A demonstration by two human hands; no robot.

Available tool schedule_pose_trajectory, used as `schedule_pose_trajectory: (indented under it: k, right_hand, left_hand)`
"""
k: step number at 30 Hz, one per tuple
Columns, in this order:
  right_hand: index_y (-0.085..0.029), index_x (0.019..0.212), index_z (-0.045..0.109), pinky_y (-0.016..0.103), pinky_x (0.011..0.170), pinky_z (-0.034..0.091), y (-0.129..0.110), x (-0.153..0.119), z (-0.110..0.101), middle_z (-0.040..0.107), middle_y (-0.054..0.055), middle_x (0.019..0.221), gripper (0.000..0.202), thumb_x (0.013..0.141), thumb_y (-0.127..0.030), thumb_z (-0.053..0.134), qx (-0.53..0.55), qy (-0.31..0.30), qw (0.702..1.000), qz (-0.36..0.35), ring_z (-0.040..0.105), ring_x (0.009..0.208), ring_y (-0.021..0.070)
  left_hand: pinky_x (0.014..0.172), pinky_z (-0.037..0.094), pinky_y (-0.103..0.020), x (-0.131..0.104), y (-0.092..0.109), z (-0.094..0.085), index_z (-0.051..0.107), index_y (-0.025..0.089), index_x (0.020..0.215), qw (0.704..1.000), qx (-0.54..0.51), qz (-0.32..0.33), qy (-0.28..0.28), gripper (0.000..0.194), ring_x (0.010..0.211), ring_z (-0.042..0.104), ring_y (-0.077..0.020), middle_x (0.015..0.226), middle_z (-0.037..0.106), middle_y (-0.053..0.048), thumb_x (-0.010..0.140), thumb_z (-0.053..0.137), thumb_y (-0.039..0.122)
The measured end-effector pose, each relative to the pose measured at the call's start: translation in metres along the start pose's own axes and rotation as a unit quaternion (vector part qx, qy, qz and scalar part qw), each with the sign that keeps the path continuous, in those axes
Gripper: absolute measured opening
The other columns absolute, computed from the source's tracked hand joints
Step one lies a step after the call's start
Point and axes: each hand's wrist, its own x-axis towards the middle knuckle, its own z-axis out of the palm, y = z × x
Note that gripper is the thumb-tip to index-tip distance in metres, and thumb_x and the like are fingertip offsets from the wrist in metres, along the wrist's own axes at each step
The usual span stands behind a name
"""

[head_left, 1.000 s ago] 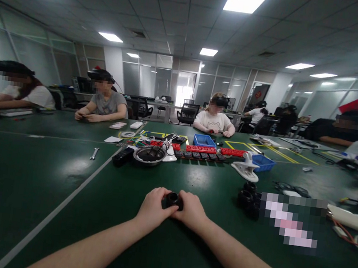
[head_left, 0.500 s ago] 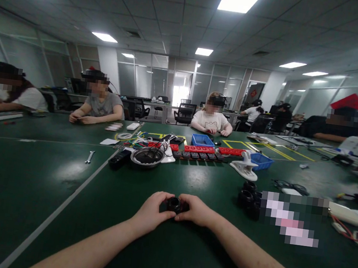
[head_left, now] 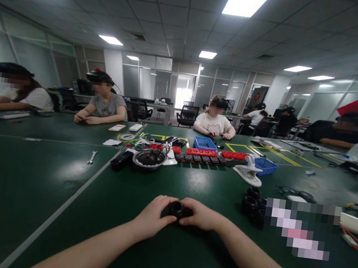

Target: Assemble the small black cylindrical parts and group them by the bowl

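Note:
A black ring-shaped part (head_left: 177,209) with a round opening on top is between my two hands, low over the green table (head_left: 89,210). My left hand (head_left: 157,213) grips its left side, thumb in front and fingers behind. On the other side, my right hand (head_left: 199,214) holds it with fingers curled round the right side and back. Several similar black parts (head_left: 250,204) stand in a cluster to the right of my hands. The underside of the held part is hidden.
Farther back are a round metal-rimmed pan (head_left: 149,159), a black device (head_left: 122,160), a white clamp (head_left: 248,173), red strips (head_left: 201,152) and a blue bin (head_left: 204,143). A wrench (head_left: 92,157) lies left. Across the table people sit, one with both hands (head_left: 220,135) on it.
The view has shifted slightly, so the whole scene sits a little farther right and lower. Both hands still hold the black part, and my right thumb has drawn slightly away from the left one.

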Motion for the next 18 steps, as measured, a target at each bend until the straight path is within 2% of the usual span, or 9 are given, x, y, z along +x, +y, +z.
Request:
schedule_pose_trajectory:
  k: [3,7,11,13,15,18]
  right_hand:
    - [-0.016,0.087,0.06,0.023,0.067,0.04,0.0,0.001,-0.001,0.052,0.0,0.086,0.025,0.065,-0.025,0.068,-0.005,0.009,1.0,0.015,0.051,0.078,0.0146]
    - [-0.016,0.077,0.058,0.023,0.059,0.037,-0.007,0.004,0.013,0.053,0.001,0.078,0.037,0.055,-0.043,0.072,-0.098,0.072,0.99,0.074,0.05,0.072,0.0164]
    - [-0.016,0.075,0.056,0.031,0.066,0.035,-0.014,0.006,0.028,0.057,0.005,0.076,0.043,0.062,-0.056,0.06,-0.218,0.147,0.959,0.107,0.052,0.072,0.0205]
    - [-0.015,0.078,0.057,0.034,0.07,0.036,-0.015,0.005,0.028,0.058,0.007,0.079,0.047,0.061,-0.059,0.059,-0.226,0.139,0.959,0.101,0.052,0.076,0.0225]
    - [-0.016,0.089,0.057,0.034,0.073,0.037,-0.014,0.003,0.023,0.057,0.007,0.086,0.053,0.056,-0.058,0.064,-0.184,0.112,0.973,0.079,0.051,0.081,0.0234]
    - [-0.021,0.104,0.054,0.03,0.074,0.038,-0.008,-0.001,0.009,0.056,0.003,0.095,0.053,0.058,-0.042,0.07,-0.051,0.049,0.997,0.023,0.05,0.087,0.0208]
  left_hand:
    - [0.085,0.037,-0.031,0.001,0.001,0.002,0.053,0.022,0.106,1.0,-0.001,-0.013,0.005,0.038,0.096,0.049,-0.0203,0.101,0.054,-0.004,0.069,0.061,0.025]
    - [0.077,0.039,-0.03,0.002,0.002,0.008,0.056,0.019,0.094,0.999,0.001,-0.038,0.031,0.032,0.088,0.051,-0.02,0.092,0.056,-0.003,0.064,0.065,0.025]
    - [0.074,0.04,-0.029,0.002,0.001,0.011,0.054,0.017,0.086,0.996,0.012,-0.07,0.058,0.027,0.083,0.051,-0.0195,0.087,0.054,-0.003,0.061,0.066,0.022]
    - [0.075,0.04,-0.029,0.002,0.001,0.01,0.054,0.017,0.087,0.997,0.008,-0.064,0.052,0.028,0.085,0.05,-0.0195,0.089,0.054,-0.003,0.062,0.065,0.022]
    - [0.078,0.039,-0.03,0.002,0.0,0.006,0.054,0.018,0.091,0.998,-0.002,-0.05,0.034,0.03,0.089,0.05,-0.0198,0.093,0.054,-0.004,0.063,0.065,0.022]
    - [0.079,0.04,-0.03,0.002,0.001,-0.001,0.054,0.02,0.099,0.999,-0.017,-0.029,-0.011,0.034,0.094,0.049,-0.0204,0.099,0.055,-0.004,0.066,0.063,0.023]
